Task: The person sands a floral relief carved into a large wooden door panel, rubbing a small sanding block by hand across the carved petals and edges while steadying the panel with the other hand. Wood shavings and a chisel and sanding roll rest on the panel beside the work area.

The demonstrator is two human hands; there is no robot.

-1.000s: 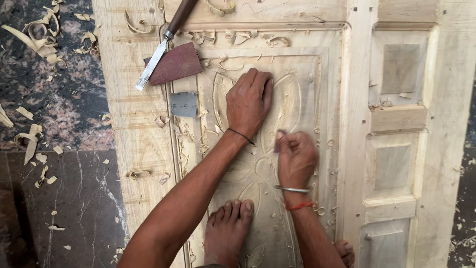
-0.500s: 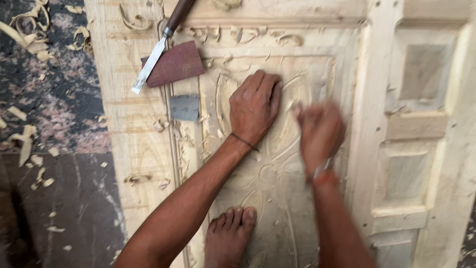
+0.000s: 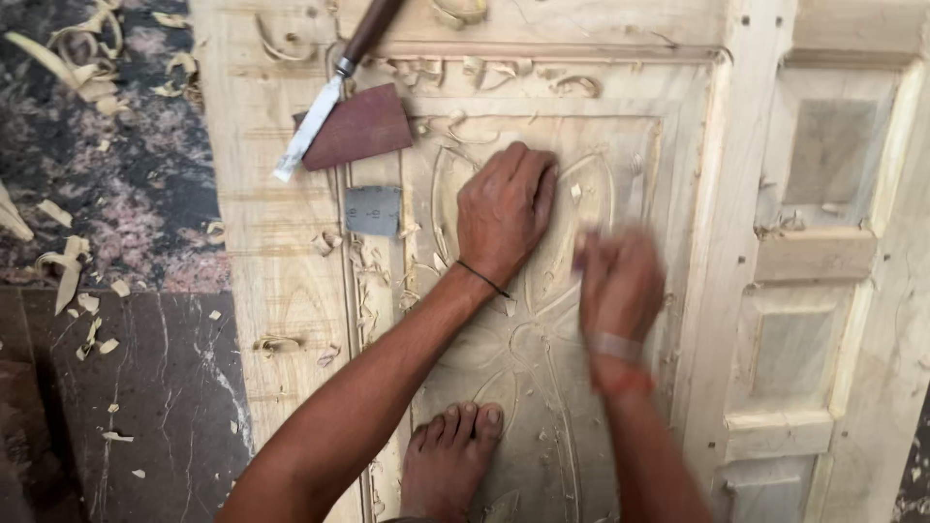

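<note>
Two hands on one pale carved door [image 3: 620,126]: left hand [image 3: 506,208] flat, fingers together; right hand [image 3: 620,281] (blurred) grip unclear; one chisel [image 3: 334,87] far left.

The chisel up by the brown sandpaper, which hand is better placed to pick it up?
Probably the left hand. It rests flat on the carved panel, on the side nearer the chisel and sandpaper. The right hand is blurred, farther away across the panel.

— What sort of place is this?
— A woodcarving workshop: a pale carved wooden door panel [image 3: 620,126] lies flat on a dark stone floor [image 3: 145,387], with curled wood shavings [image 3: 77,68] and a wooden-handled chisel [image 3: 334,87] about
</note>
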